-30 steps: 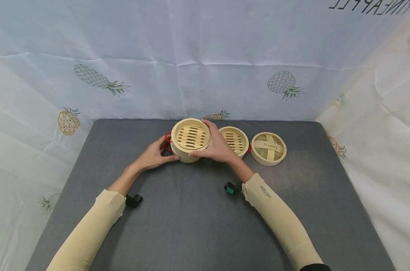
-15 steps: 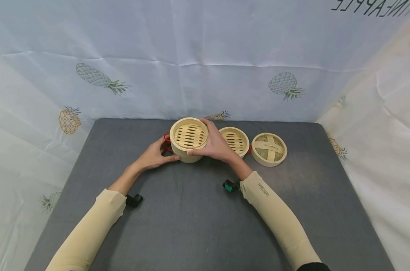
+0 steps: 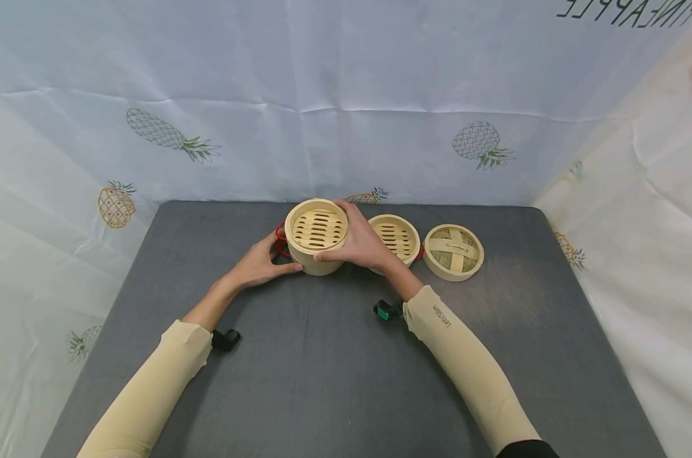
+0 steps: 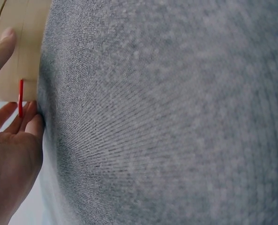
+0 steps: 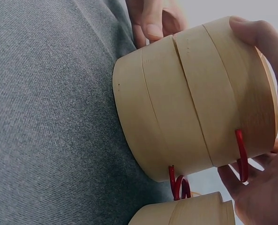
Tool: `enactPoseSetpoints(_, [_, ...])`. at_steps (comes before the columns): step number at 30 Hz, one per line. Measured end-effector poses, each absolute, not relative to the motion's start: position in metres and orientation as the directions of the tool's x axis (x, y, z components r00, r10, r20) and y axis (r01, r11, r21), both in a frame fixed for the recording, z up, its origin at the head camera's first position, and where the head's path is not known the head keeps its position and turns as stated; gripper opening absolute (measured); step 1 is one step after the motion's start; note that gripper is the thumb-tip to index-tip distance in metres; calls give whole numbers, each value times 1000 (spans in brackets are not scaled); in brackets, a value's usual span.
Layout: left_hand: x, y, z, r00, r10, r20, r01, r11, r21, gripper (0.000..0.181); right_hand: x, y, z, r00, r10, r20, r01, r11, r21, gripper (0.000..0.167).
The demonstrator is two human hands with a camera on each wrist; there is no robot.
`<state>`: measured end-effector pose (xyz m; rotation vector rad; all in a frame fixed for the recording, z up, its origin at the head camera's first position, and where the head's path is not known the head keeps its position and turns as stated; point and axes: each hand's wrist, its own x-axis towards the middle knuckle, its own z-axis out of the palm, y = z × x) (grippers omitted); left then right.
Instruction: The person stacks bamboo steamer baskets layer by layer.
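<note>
A slatted bamboo steamer basket point(image 3: 317, 230) sits on top of a second bamboo steamer basket point(image 5: 146, 103), which stands on the table. In the right wrist view a thin dark gap shows between the two at one side. My right hand point(image 3: 360, 243) grips the upper basket, thumb on the near wall and fingers round the far side. My left hand point(image 3: 258, 262) holds the lower basket from the left, thumb in front and fingers behind its wall. Red loops point(image 5: 242, 157) hang from the basket walls. The lower basket's inside is hidden.
Right of the stack stands a third steamer basket point(image 3: 396, 236), partly behind my right hand. A woven bamboo lid point(image 3: 453, 251) lies beyond it, near its red loop. Grey cloth covers the table point(image 3: 334, 369). A white pineapple-print curtain point(image 3: 323, 146) hangs behind.
My right hand has shifted slightly left with the upper basket, bringing it more squarely over the lower one. The left hand stays in place.
</note>
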<state>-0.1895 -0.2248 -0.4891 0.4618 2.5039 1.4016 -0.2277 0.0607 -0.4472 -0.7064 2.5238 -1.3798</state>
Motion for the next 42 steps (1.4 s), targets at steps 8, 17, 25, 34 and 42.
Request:
enactPoseSetpoints(8, [-188, -223, -485, -927, 369, -66, 150, 527, 836, 96, -230, 58, -449, -857, -507, 95, -348, 432, -832, 124])
enactPoseSetpoints(17, [-188, -222, -484, -924, 375, -67, 150, 521, 841, 98, -231, 57, -449, -859, -504, 90, -351, 453, -819, 124])
enactPoseSetpoints(25, [-188, -221, -483, -925, 375, -69, 151, 526, 837, 98, -234, 58, -446, -845, -531, 64, -336, 434, -836, 124])
enactPoseSetpoints(34, [-187, -222, -483, -923, 377, -73, 144, 515, 845, 97, -233, 59, -447, -830, -556, 37, -328, 434, -839, 126])
enactPoseSetpoints(42, [-188, -222, -484, -921, 384, -62, 159, 518, 840, 95, -234, 61, -445, -815, -579, 33, -327, 412, -850, 136])
